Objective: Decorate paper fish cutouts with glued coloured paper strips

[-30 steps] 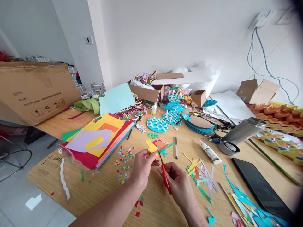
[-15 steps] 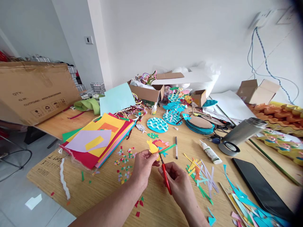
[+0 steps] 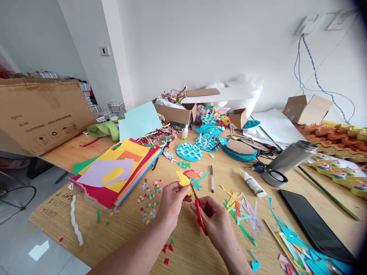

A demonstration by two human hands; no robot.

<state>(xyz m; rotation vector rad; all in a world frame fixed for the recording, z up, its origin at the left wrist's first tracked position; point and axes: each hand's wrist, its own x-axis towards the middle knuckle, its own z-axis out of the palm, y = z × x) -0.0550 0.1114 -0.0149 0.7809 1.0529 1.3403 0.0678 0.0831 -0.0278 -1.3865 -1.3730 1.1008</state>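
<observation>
Between the thumb and fingers of my left hand (image 3: 176,194) is a yellow paper fish (image 3: 184,178), partly hidden by the thumb. A narrow green paper strip (image 3: 202,178) sticks out to the right from those fingertips. My right hand (image 3: 212,214) is closed round red-handled scissors (image 3: 200,214), whose blades point up at the strip's near end, close to the left thumb. Just behind lie an orange paper fish (image 3: 193,174) and a blue paper piece (image 3: 197,185), partly covered. A green paper fish (image 3: 183,164) rests farther back.
Coloured paper sheets (image 3: 114,168) are stacked at left, near small paper confetti (image 3: 149,206). To the right are a pen (image 3: 212,178), a glue bottle (image 3: 252,183), paper strips (image 3: 243,210), a phone (image 3: 312,225) and a metal flask (image 3: 292,158). Blue wavy discs (image 3: 189,152) lie behind.
The whole view has shifted slightly, with the background moving a little left. Both hands keep nearly the same pose, scissors still at the green strip.
</observation>
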